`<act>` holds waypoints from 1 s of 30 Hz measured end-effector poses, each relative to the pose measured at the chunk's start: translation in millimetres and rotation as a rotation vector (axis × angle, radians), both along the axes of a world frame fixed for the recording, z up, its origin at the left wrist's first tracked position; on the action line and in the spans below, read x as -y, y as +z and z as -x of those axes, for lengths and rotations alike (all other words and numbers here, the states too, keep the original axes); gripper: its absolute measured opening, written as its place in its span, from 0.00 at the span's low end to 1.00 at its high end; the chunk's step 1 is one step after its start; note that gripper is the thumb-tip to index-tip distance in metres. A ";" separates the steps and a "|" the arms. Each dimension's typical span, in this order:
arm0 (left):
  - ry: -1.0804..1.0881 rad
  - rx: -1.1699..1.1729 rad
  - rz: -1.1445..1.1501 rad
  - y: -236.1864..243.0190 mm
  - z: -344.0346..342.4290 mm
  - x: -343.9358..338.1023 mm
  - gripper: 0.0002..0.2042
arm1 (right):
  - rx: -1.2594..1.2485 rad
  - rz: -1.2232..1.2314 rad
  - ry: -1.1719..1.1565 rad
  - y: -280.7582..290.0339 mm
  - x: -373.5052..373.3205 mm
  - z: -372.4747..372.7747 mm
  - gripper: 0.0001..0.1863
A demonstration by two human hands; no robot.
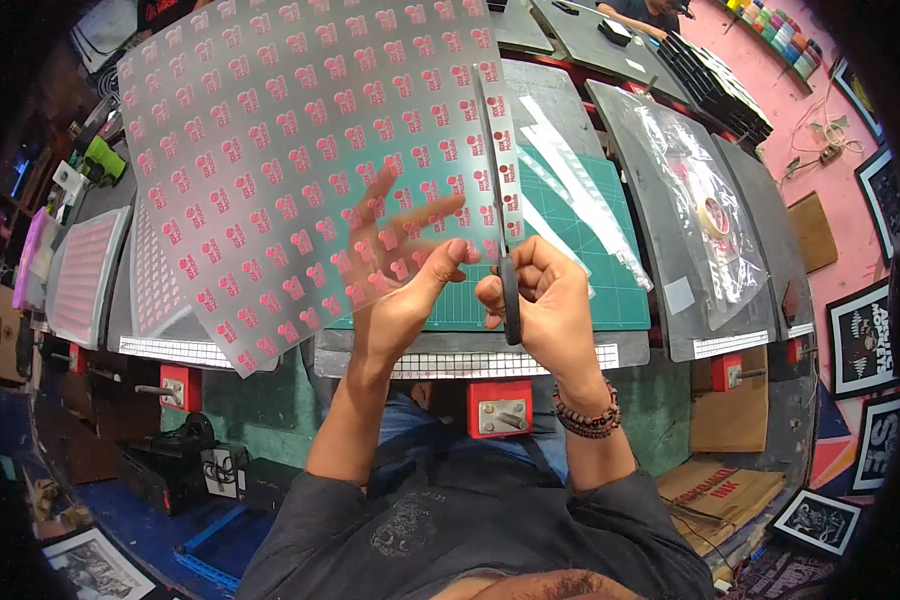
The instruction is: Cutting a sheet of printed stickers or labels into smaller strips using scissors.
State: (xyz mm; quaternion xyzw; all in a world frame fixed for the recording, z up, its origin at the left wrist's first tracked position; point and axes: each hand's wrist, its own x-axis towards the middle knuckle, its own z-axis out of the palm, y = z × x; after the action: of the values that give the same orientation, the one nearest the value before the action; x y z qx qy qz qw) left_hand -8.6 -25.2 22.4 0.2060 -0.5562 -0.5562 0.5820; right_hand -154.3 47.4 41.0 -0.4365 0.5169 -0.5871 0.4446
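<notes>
A large translucent sheet point(270, 150) covered with rows of small pink printed logos is held up and tilted over a green cutting mat point(615, 305). My left hand point(410, 300) grips its near right part, thumb on top and fingers showing through from underneath. In my right hand point(550, 315) is a pair of scissors point(511, 300), fingers wrapped round the dark handles. The long blades run away from me along the sheet's right edge, between the outermost column of logos and the rest. Several narrow whitish strips point(575, 195) lie on the mat, right of the scissors.
More printed sheets point(88, 275) are stacked at the left. Right of the mat, a clear plastic bag point(695, 190) and a tape roll point(713, 216) rest on a dark board point(660, 320). Another person point(650, 14) is at the far right, near black stacked frames point(715, 85).
</notes>
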 end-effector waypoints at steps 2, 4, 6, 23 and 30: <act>0.048 0.024 0.022 -7.4 0.2 2.4 0.41 | -0.029 0.013 0.014 -0.5 1.5 2.9 0.18; 0.066 0.055 0.076 -10.1 0.5 4.6 0.41 | -0.058 0.025 0.026 0.7 4.1 4.6 0.18; 0.080 0.084 0.127 -6.2 2.2 3.1 0.41 | -0.044 0.045 0.012 0.9 7.2 7.5 0.20; -0.004 0.016 0.008 0.0 0.5 -2.5 0.40 | -0.014 0.059 0.019 6.1 12.7 6.8 0.21; -0.029 0.000 -0.003 2.2 1.8 -5.8 0.41 | -0.083 0.082 -0.013 19.0 16.2 8.8 0.26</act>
State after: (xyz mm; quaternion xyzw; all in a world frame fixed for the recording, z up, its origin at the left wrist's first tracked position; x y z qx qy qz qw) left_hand -10.4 -19.4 24.6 0.1989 -0.5584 -0.5652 0.5737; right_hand -163.0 31.3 60.0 -0.4752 0.5131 -0.5920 0.4005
